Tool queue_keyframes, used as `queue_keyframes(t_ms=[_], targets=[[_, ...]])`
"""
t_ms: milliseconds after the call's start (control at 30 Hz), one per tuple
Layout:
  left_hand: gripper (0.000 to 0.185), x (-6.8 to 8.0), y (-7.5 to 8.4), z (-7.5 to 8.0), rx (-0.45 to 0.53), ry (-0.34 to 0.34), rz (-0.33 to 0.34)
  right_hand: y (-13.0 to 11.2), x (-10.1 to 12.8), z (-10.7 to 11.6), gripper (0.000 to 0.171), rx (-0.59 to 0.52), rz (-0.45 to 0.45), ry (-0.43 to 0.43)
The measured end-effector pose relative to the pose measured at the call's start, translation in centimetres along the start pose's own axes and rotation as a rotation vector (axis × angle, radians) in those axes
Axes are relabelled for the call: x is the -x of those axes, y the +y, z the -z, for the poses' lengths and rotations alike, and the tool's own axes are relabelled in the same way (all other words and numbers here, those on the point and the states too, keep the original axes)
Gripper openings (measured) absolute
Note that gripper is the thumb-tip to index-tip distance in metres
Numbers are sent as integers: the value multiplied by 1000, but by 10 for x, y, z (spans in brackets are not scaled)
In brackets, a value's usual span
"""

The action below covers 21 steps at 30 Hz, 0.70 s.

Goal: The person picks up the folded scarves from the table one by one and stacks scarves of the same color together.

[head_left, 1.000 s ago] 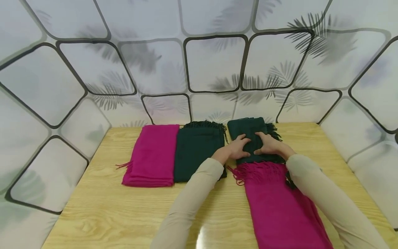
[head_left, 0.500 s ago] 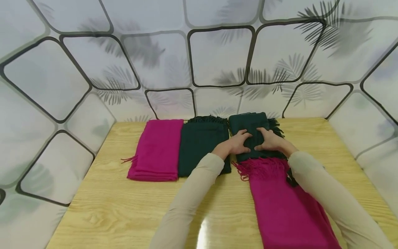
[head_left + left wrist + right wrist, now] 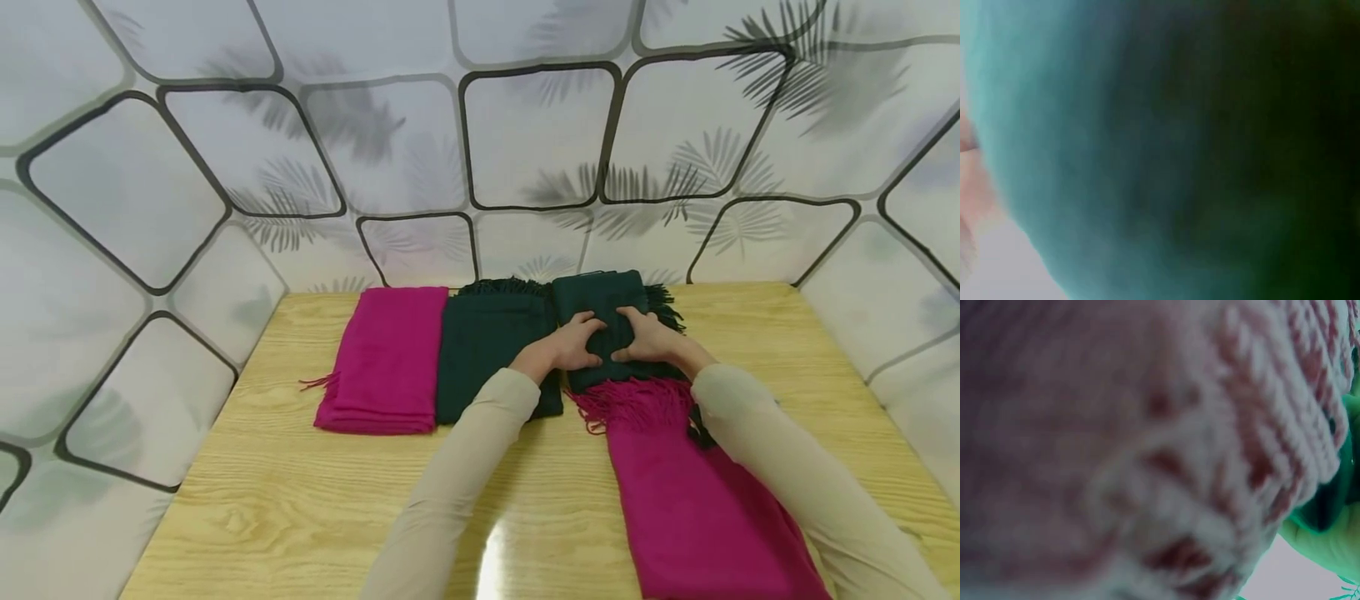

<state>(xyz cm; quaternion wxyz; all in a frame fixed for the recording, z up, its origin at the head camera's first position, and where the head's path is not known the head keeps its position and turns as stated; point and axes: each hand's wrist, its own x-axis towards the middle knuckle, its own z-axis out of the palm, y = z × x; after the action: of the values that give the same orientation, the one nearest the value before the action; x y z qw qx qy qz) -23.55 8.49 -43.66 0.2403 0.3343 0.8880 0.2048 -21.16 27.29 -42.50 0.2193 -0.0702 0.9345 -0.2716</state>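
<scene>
My left hand and right hand rest on a folded dark green scarf at the back right of the table. Their thumbs and fingers are spread, with a small gap between the two hands. Below them, a magenta scarf runs toward the front edge, its fringe touching the green one; my right forearm passes over its side. Blurred green cloth fills most of the left wrist view. Close up in the right wrist view is twisted pinkish fringe, with part of a hand behind it.
On the left of the wooden table lie a folded magenta scarf and a folded dark green scarf, side by side. My left forearm crosses the green one's corner. A patterned fabric wall stands along the back and sides.
The head view has shifted slightly, so the scene sits a little higher and further right. Both hands stay on the green scarf with almost no movement.
</scene>
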Motion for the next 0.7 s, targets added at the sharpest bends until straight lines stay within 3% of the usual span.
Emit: queue_keyframes(t_ms=[367,700], targets=[[61,0,-2,3,27,5,2,-1,-1,-3,91,-53,-7,7],[56,2,-9,9,53,60,-70,9,0,-5,91,-394,26,4]])
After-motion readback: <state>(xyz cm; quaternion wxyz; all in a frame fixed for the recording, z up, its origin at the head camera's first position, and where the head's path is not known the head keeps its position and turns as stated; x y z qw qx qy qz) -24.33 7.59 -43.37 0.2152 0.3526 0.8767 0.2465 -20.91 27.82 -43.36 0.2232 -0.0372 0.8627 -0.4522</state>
